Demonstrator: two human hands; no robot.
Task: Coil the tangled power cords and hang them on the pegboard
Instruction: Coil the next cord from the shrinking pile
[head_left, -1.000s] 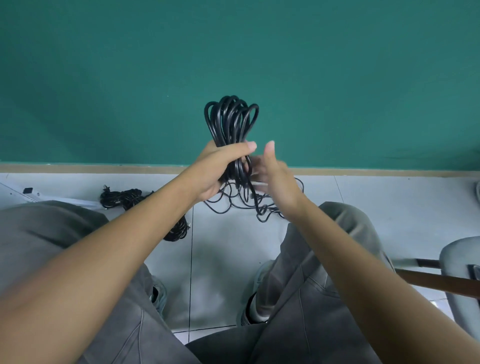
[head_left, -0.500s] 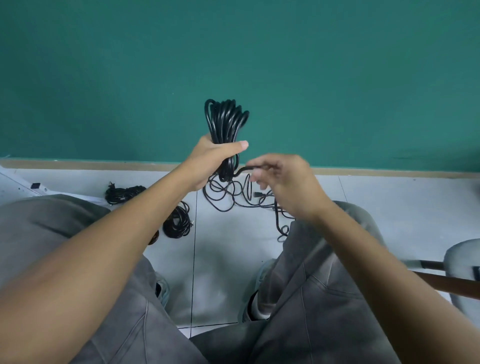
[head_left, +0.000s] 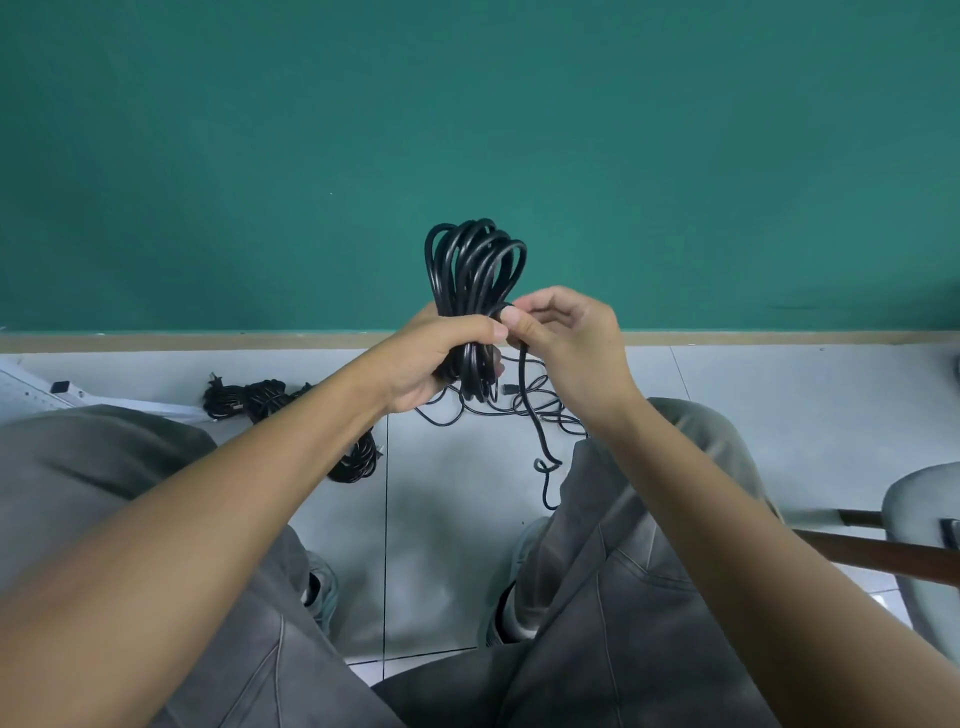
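Containers: nothing in view is serving as a container; the cords are either lying on the floor or being held in the hands.
Coiled power cord (head_left: 475, 280): black and glossy, gathered into long narrow loops that are standing upright in front of the green wall (head_left: 467, 130), with the loop tops fanning out above the fist.
Left hand (head_left: 441, 358): wrapping its fingers and thumb round the middle of the coiled power cord and gripping the bundle tightly.
Right hand (head_left: 566, 343): sitting just beside the left hand, thumb and forefinger pinching the loose tail (head_left: 535, 415) of the same cord right at the side of the bundle.
Loose tail: running down from the pinch, curling once beside the right knee and hanging toward the tiled floor (head_left: 441, 519).
Cord tangle (head_left: 498, 405): thin black loops are lying on the floor below the hands; whether they are joining the held cord I cannot tell.
Other cord bundles (head_left: 249, 397): two dark bunches are lying on the floor to the left, well apart from the hands.
Chair (head_left: 924, 530): showing partly at the right edge.
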